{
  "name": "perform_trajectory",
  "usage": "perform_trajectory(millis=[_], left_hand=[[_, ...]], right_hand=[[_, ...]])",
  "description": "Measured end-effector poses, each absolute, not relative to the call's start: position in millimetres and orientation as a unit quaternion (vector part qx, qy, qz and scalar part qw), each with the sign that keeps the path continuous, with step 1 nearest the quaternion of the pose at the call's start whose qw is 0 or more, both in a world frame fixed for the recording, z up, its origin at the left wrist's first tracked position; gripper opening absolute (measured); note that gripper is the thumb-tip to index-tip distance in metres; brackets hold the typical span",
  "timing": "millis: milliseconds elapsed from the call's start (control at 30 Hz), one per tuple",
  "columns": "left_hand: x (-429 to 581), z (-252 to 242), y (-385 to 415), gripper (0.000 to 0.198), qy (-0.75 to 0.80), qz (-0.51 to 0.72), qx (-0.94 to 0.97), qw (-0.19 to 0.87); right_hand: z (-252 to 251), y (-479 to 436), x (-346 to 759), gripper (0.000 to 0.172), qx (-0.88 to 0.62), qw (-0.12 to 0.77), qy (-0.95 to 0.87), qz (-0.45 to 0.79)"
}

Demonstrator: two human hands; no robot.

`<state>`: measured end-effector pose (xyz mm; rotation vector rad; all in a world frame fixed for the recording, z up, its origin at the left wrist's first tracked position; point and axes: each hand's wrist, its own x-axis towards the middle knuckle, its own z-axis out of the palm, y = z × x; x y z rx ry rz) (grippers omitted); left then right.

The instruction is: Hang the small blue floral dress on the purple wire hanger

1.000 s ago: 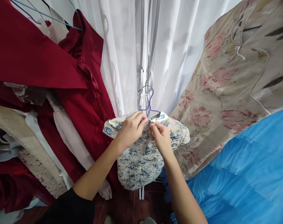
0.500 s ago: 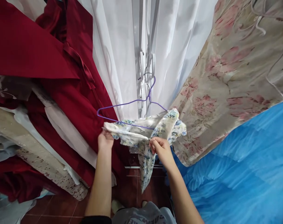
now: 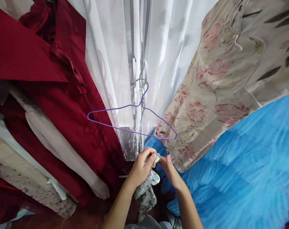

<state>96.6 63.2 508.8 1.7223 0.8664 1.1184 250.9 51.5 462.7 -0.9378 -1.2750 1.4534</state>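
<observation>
A purple wire hanger hangs by its hook from a metal fixture, with nothing on its bar. Below it, a white floral garment with blue and yellowish-green print is bunched and dangles downward. My left hand is closed on its gathered top, thumb against the fingers. Just to the right is my right hand, thumb raised and fingers stretched toward the cloth. Its fingertips are partly hidden at the garment, so whether they touch it is unclear.
Dark red garments hang along the left side. White curtains fall behind the hanger. On the right are a beige dress with pink flowers and a bright blue ruffled tulle garment. Dark red tiles cover the floor.
The floral garment has come off the purple hanger and is now lower, bunched up. My left hand has moved right to grip it; my right hand has loosened its pinch.
</observation>
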Motion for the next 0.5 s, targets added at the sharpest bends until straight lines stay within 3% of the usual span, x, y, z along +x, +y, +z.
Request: perform_trajectory(millis=[100,167,300,400,500], left_hand=[[103.2,508.4,61.1,0.017,0.364,0.445,0.734,0.363],[106.3,503.1,61.8,0.016,0.369,0.442,0.737,0.353],[110.8,481.9,53.6,0.042,0.315,0.327,0.735,0.504],[110.1,460.1,39.5,0.052,0.252,0.190,0.766,0.561],[99.2,446.9,32.1,0.046,0.329,0.139,0.772,0.526]], right_hand=[[462.4,46.0,253.6,0.049,-0.342,0.498,-0.492,0.626],[462.5,43.2,261.9,0.039,-0.348,0.451,-0.492,0.659],[474.6,37.5,299.2,0.035,-0.361,0.363,-0.510,0.691],[496.7,39.5,336.5,0.035,-0.411,0.437,-0.499,0.626],[523.4,58.0,371.7,0.033,-0.455,0.507,-0.510,0.525]])
